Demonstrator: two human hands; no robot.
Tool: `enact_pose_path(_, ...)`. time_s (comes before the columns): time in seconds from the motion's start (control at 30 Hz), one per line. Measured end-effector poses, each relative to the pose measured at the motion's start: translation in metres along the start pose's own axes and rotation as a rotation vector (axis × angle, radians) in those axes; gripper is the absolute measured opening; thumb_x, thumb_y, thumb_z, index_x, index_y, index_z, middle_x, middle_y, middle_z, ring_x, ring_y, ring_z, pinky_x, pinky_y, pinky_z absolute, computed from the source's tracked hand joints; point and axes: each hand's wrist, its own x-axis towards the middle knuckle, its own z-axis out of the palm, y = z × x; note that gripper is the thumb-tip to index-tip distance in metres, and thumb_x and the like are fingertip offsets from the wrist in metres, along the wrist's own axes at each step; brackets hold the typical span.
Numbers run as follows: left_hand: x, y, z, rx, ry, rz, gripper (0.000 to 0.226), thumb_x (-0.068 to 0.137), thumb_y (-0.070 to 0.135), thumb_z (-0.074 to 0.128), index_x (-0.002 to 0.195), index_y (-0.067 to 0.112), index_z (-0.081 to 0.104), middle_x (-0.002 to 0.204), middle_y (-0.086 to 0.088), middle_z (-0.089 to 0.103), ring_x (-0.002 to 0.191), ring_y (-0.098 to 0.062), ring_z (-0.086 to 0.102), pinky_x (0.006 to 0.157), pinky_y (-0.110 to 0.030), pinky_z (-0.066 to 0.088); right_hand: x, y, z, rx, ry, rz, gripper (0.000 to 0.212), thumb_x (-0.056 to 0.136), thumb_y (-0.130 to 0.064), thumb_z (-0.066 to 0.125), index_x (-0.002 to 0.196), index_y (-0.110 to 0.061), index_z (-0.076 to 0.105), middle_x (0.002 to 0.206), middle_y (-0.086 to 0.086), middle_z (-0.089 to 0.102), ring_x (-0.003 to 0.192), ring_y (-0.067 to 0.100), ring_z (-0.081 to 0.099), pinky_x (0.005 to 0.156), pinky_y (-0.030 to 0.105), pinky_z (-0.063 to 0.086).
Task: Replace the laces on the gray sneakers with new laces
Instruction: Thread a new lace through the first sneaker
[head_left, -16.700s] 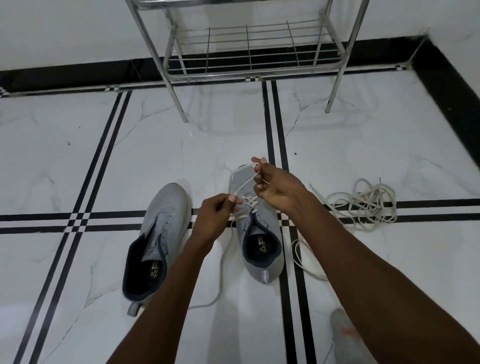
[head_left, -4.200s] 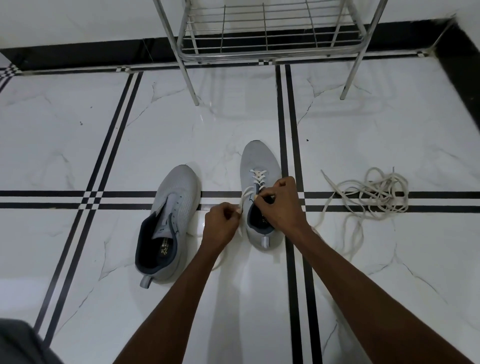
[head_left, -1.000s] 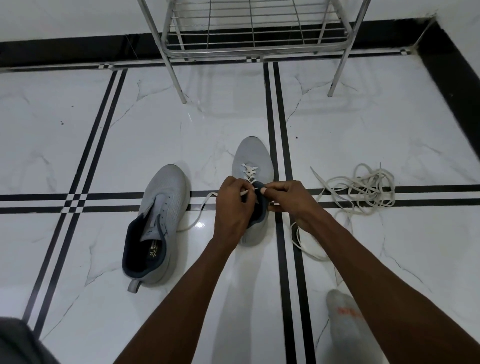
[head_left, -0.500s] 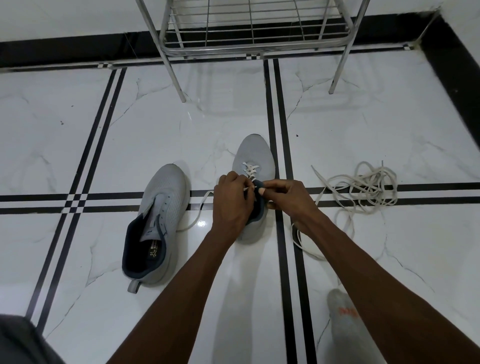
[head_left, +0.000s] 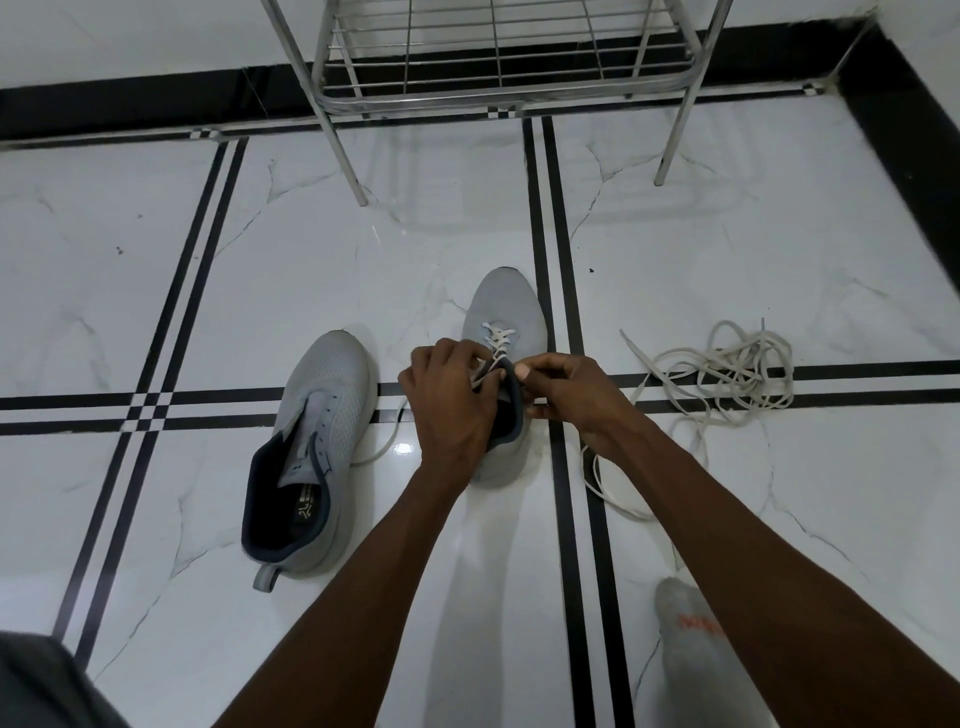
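Two gray sneakers (head_left: 317, 447) sit on glossy black-striped white marble floor (head_left: 727, 249)

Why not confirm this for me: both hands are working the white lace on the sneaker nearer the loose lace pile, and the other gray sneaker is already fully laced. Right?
Not quite. The head view shows the other gray sneaker with bare eyelets and no lace threaded. The rest holds: the left hand and right hand work the white lace on the sneaker nearer the loose lace pile.
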Motion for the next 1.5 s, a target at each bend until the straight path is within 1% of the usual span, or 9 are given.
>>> enact_pose_path(0.37, -0.019, 0.001, -0.007, 0.027, 0.000, -0.003, 0.015, 0.091, 0.029, 0.065, 0.080, 0.021, 0.071, 0.082, 0.005, 0.064, 0.093, -0.020, 0.049, 0.078, -0.034, 0.015, 0.005, -0.009, 0.011, -0.390, 0.064, -0.121, 0.013, 0.095, -0.024, 0.066, 0.093, -0.013, 0.073, 0.077, 0.002, 0.073, 0.065, 0.016, 0.070, 0.071, 0.041, 0.063)
enact_pose_path(0.57, -0.025, 0.015, -0.006, 0.048, 0.035, -0.034, 0.034, 0.099, 0.040, 0.057, 0.071, 0.027, 0.072, 0.076, 0.008, 0.060, 0.089, -0.017, 0.042, 0.078, -0.033, 0.012, 0.003, -0.011, 0.016, -0.514, 0.103, -0.225, 0.015, 0.095, -0.027, 0.064, 0.090, -0.014, 0.069, 0.082, -0.003, 0.071, 0.077, 0.014, 0.070, 0.072, 0.031, 0.059)
enact_pose_path(0.73, -0.026, 0.013, -0.003, 0.031, 0.009, -0.138, 0.028, 0.095, 0.040, 0.061, 0.081, 0.025, 0.079, 0.076, 0.007, 0.061, 0.087, -0.013, 0.035, 0.076, -0.031, 0.009, -0.003, 0.006, -0.014, -0.267, 0.173, -0.058, 0.018, 0.102, -0.013, 0.052, 0.101, 0.001, 0.063, 0.094, 0.018, 0.072, 0.081, 0.026, 0.075, 0.082, 0.041, 0.062)
enact_pose_path(0.83, -0.028, 0.017, -0.001, -0.001, 0.010, -0.176, 0.029, 0.097, 0.038, 0.060, 0.079, 0.026, 0.078, 0.074, 0.006, 0.063, 0.090, -0.017, 0.045, 0.080, -0.034, 0.014, -0.005, 0.016, -0.041, -0.557, 0.212, 0.024, 0.024, 0.101, -0.010, 0.047, 0.100, 0.008, 0.063, 0.099, 0.026, 0.069, 0.087, 0.033, 0.071, 0.084, 0.044, 0.059)
enact_pose_path(0.97, -0.028, 0.017, 0.002, -0.071, 0.019, -0.199, 0.033, 0.098, 0.038, 0.058, 0.073, 0.026, 0.075, 0.070, 0.006, 0.063, 0.091, -0.020, 0.048, 0.081, -0.040, 0.025, -0.008, 0.009, -0.030, -0.842, 0.237, -0.349, 0.030, 0.099, -0.014, 0.057, 0.127, -0.002, 0.058, 0.121, 0.007, 0.058, 0.102, 0.021, 0.060, 0.088, 0.022, 0.039)
enact_pose_path(1.07, -0.027, 0.013, 0.006, -0.203, 0.001, -0.210, 0.035, 0.098, 0.042, 0.056, 0.074, 0.026, 0.075, 0.070, 0.006, 0.064, 0.087, -0.022, 0.054, 0.087, -0.048, 0.036, 0.001, 0.000, -0.001, -0.920, 0.069, -0.613, 0.029, 0.098, -0.018, 0.058, 0.121, -0.006, 0.069, 0.114, 0.013, 0.070, 0.103, 0.026, 0.063, 0.093, 0.034, 0.046)
enact_pose_path(1.27, -0.026, 0.000, 0.009, -0.274, 0.006, -0.233, 0.032, 0.097, 0.043, 0.057, 0.077, 0.029, 0.077, 0.071, 0.009, 0.067, 0.082, -0.024, 0.061, 0.088, -0.057, 0.044, 0.003, 0.010, -0.009, -1.014, 0.222, -0.418, 0.020, 0.092, -0.007, 0.057, 0.085, -0.006, 0.076, 0.088, 0.012, 0.072, 0.080, 0.025, 0.065, 0.078, 0.035, 0.053)
enact_pose_path(1.33, -0.026, 0.001, 0.006, -0.255, 0.024, -0.262, 0.027, 0.096, 0.038, 0.061, 0.080, 0.025, 0.079, 0.074, 0.006, 0.068, 0.088, -0.025, 0.061, 0.090, -0.055, 0.041, -0.004, 0.014, -0.033, -0.952, 0.275, -0.305, 0.018, 0.088, -0.001, 0.056, 0.080, -0.006, 0.071, 0.088, 0.009, 0.072, 0.081, 0.022, 0.065, 0.069, 0.018, 0.046)
enact_pose_path(1.5, -0.026, 0.005, 0.009, -0.305, 0.026, -0.267, 0.027, 0.095, 0.035, 0.064, 0.083, 0.016, 0.080, 0.077, 0.000, 0.070, 0.091, -0.026, 0.057, 0.090, -0.060, 0.045, -0.005, 0.001, -0.015, -0.709, 0.175, -0.440, 0.022, 0.095, -0.024, 0.067, 0.113, -0.014, 0.075, 0.105, 0.000, 0.073, 0.089, 0.014, 0.066, 0.079, 0.010, 0.043)
